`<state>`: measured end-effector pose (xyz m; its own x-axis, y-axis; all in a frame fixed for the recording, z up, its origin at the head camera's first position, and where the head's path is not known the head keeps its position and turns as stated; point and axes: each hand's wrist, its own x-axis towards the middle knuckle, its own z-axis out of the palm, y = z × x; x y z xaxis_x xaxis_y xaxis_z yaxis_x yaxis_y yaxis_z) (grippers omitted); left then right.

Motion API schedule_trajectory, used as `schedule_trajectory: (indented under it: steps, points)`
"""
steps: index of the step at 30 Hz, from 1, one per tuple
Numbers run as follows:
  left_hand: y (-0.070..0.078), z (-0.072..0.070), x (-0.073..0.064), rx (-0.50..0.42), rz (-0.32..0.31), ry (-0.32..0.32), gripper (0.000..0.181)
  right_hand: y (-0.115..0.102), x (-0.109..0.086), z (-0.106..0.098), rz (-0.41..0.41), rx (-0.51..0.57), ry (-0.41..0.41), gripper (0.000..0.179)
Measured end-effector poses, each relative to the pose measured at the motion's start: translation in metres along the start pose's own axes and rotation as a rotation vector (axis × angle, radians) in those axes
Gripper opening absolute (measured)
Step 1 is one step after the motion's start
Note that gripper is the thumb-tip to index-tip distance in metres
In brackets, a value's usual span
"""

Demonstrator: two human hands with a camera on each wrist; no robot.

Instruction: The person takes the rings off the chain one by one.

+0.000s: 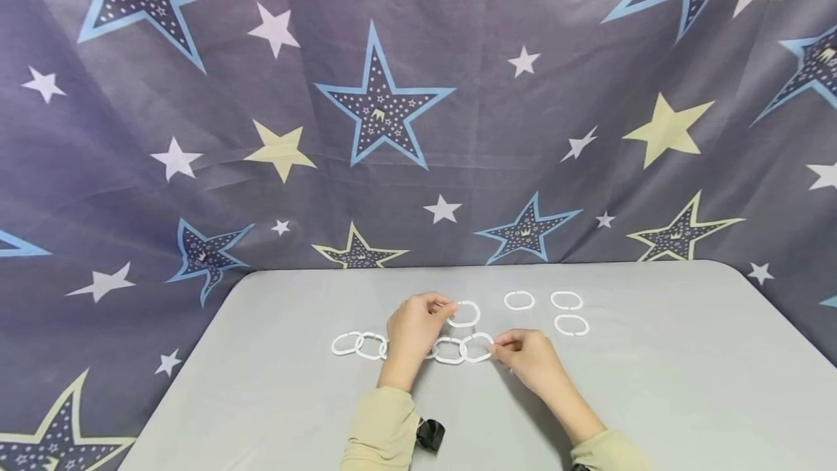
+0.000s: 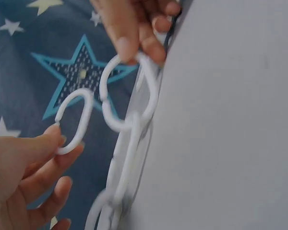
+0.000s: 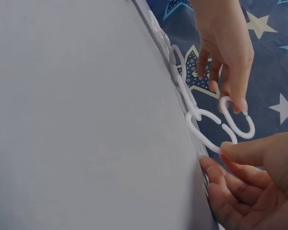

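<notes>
Between its thumb and fingers my left hand (image 1: 413, 327) pinches a loose white oval plastic link (image 2: 86, 112), which has a small gap in its side. My right hand (image 1: 531, 360) pinches the right end link (image 2: 154, 91) of a white chain (image 1: 450, 363) of several joined links. In the left wrist view that end link is raised, with its neighbour hanging through it. The two held links are close together but look unjoined. My left hand and forearm hide the middle of the chain in the head view.
Beyond my right hand lie three loose white links: one link (image 1: 519, 309) nearer the middle, and an upper link (image 1: 567, 309) above a lower link (image 1: 572, 334). All rest on a grey table (image 1: 294, 413). A star-patterned curtain (image 1: 471, 129) hangs behind its far edge.
</notes>
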<state>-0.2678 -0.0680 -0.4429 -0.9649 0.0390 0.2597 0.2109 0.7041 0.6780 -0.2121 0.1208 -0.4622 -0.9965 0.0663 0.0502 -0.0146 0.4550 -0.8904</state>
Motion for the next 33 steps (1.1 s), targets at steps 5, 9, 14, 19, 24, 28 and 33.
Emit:
schedule_trajectory:
  steps: [5,9,14,19,24,28,33]
  points:
    - [0.01,0.004,0.0,0.017,-0.048,0.04,0.014,-0.002,-0.002,0.001,0.002,-0.005,0.002,0.005]
    - [0.015,0.007,0.004,0.034,-0.056,0.047,0.013,-0.002,-0.002,0.0,-0.003,-0.016,-0.001,0.004]
    - [0.018,0.009,0.01,0.074,-0.014,0.054,0.01,-0.002,-0.003,-0.001,-0.001,-0.02,-0.007,0.004]
    - [0.016,0.013,0.017,0.138,0.034,0.032,0.009,-0.003,-0.004,0.0,0.004,-0.02,0.002,0.004]
    - [0.011,0.016,0.027,0.182,0.043,-0.005,0.007,-0.002,-0.004,0.002,0.005,-0.002,-0.009,0.004]
    - [0.011,0.019,0.035,0.197,0.054,-0.051,0.007,-0.003,-0.005,0.002,-0.005,-0.008,0.001,0.005]
    - [0.013,0.027,0.044,0.248,0.057,-0.11,0.009,-0.002,-0.004,0.0,-0.013,0.004,-0.007,0.004]
